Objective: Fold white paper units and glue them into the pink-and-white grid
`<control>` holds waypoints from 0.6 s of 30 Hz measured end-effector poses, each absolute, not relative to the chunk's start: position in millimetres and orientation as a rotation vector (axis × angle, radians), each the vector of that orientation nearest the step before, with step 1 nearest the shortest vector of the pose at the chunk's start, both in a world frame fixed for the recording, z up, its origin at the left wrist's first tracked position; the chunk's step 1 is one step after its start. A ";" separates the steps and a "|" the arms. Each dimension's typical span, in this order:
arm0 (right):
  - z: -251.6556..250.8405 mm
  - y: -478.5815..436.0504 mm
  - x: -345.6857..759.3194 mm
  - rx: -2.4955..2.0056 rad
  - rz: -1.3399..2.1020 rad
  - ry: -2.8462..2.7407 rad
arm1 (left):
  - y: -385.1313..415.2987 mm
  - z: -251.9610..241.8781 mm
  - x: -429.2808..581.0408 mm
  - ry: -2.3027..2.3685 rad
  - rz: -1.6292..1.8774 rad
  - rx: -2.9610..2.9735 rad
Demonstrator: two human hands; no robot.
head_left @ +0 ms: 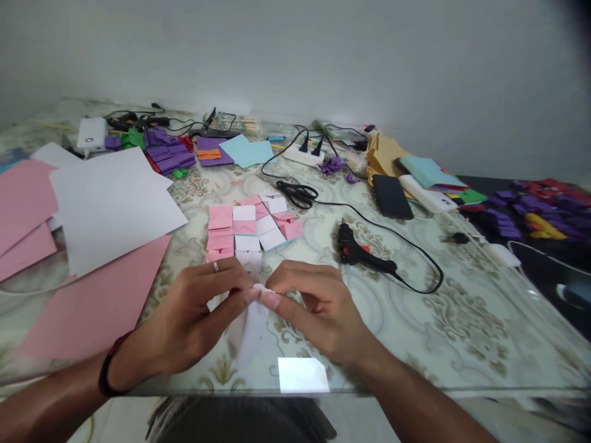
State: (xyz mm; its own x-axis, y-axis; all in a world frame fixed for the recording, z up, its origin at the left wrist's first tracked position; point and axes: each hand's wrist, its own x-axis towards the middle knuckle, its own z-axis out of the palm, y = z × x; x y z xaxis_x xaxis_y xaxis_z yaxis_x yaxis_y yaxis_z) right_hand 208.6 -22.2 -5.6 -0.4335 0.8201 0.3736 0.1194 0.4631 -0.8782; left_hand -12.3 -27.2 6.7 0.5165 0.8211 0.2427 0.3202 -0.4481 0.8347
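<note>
A piece of white paper [253, 329] is pinched between my two hands near the table's front edge. My left hand [210, 307] has thumb and forefinger closed on its upper end; a ring and a dark wristband are on this arm. Right beside it, my right hand [318, 304] pinches the same end, thumb tips nearly touching. The paper's lower part hangs down, blurred. Just beyond my fingers lie several folded pink and white paper pieces [244, 227]. A small white paper rectangle [303, 375] rests at the table edge below my right hand.
A black glue gun [364, 252] with its cord lies to the right, near black scissors [298, 194] and a phone [392, 197]. White sheets [115, 209] and pink sheets [96, 307] spread on the left. A power strip [302, 155] and purple folded pieces [170, 157] sit behind.
</note>
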 end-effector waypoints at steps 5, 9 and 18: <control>-5.2 -23.1 206.0 -0.863 1.058 -1.811 | -28.1 7.6 -11.9 0.981 0.825 1.983; -5.6 -21.5 204.9 -0.923 1.030 -1.813 | -27.0 7.5 -9.6 1.058 0.886 1.952; -4.9 -18.6 205.2 -0.977 0.939 -1.793 | -21.9 5.4 -3.9 1.163 0.770 1.794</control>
